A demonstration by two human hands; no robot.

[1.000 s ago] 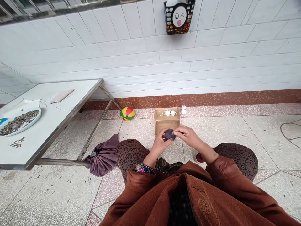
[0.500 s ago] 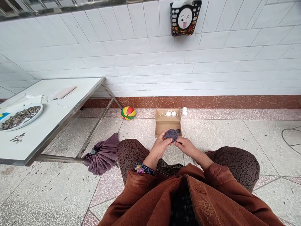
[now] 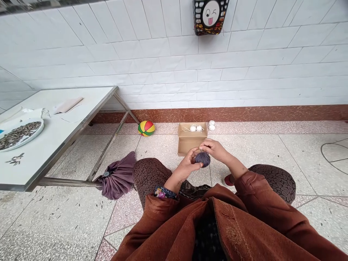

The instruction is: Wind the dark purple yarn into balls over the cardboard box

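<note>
As the cupped left hand [image 3: 187, 164] seemingly steadies a yarn ball [image 3: 203, 159], the right hand [image 3: 214, 148] pinches apparent thread near the box's [image 3: 187, 145] right edge.

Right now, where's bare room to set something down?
Mostly bare: floor right of box and white balls, between baseboard and right knee; smaller gap between box and striped ball. Crowded: around hands and yarn; left end of table, with plate and seeds.
</note>
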